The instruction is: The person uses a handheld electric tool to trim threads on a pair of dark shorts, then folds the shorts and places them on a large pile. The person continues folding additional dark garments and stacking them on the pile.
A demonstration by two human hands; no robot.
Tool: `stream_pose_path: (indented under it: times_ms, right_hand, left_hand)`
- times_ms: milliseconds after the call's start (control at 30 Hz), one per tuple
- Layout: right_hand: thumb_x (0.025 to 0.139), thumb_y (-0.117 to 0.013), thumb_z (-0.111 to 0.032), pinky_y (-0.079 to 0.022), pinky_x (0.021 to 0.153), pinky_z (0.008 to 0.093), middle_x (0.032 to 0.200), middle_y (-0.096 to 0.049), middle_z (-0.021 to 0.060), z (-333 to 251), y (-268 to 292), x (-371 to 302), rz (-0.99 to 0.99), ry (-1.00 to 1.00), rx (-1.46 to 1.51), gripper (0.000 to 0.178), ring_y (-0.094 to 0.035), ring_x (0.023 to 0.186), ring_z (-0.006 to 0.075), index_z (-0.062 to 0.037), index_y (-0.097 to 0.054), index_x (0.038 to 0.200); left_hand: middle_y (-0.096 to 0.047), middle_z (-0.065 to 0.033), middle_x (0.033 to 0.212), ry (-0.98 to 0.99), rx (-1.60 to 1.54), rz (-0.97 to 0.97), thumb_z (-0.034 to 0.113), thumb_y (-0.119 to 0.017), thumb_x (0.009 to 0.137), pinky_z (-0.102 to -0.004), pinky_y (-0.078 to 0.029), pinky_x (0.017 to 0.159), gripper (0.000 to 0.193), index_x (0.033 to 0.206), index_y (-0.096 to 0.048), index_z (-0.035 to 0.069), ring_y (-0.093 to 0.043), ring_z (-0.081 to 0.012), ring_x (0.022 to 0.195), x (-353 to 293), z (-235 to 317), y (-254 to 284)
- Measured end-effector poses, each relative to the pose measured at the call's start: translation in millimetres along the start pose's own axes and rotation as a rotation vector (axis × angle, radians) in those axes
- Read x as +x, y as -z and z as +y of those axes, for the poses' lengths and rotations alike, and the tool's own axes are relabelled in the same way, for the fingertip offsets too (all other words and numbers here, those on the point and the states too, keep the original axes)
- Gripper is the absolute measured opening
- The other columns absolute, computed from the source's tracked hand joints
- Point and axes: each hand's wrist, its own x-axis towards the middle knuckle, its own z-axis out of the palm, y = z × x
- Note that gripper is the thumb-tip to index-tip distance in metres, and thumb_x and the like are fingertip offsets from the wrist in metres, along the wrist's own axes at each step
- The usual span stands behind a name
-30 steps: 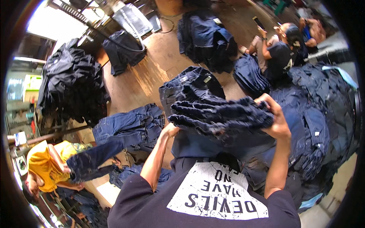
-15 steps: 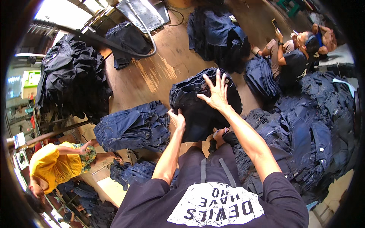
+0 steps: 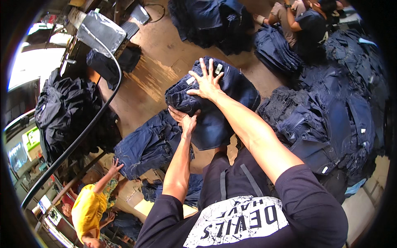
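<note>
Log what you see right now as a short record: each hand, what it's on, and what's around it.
Left hand: against the near left side of the denim stack
Right hand: spread over the top of the denim stack
Stack support: hidden from view
Left of stack: loose blue denim pile; farther left, black garment pile
Right of stack: large dark denim heap
Co-workers: one in a yellow top, a hand at the blue denim pile; one in a dark shirt, upper right
</note>
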Motion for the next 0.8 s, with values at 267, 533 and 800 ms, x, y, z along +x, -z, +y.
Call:
stream_pose_path:
  times_ms: [267, 533, 800]
  right_hand:
    - [0.095, -0.078, -0.035, -0.031, 0.125, 0.063, 0.173, -0.032, 0.0198, 122, 79, -159, 0.328, 0.059, 0.399, 0.076, -0.028, 0.16, 0.0439, -0.018, -0.046, 0.161]
    - [0.095, -0.079, -0.017, -0.055, 0.1, 0.0378, 0.117, -0.079, 0.0094, 310, 127, -516, 1.402, -0.793, 0.341, 0.025, -0.074, 0.114, 0.0254, -0.0068, -0.077, 0.117]
    - [0.075, -0.091, -0.016, -0.052, 0.107, 0.0411, 0.128, -0.074, 0.0194, 481, 23, -666, 1.9, -1.438, 1.396, 0.104, -0.061, 0.134, 0.0274, 0.0089, -0.036, 0.16]
  left_hand:
    - [-0.02, -0.0248, 0.171, -0.592, 0.089, 0.096, 0.039, -0.097, 0.068, -0.0538, -0.008, 0.132, 0.133, 0.165, -0.019, -0.005, -0.014, -0.0446, 0.16, -28, -32, 32]
    - [-0.019, -0.0315, 0.172, -0.875, 0.534, 0.33, 0.066, -0.066, 0.098, -0.0592, -0.022, 0.128, 0.124, 0.162, 0.0, -0.017, -0.018, -0.0489, 0.159, -107, -18, 49]
    - [-0.021, -0.0315, 0.17, -1.322, 0.091, -0.636, 0.036, -0.082, 0.091, -0.0602, -0.021, 0.129, 0.103, 0.165, -0.022, -0.002, -0.026, -0.0522, 0.155, -216, 264, -50]
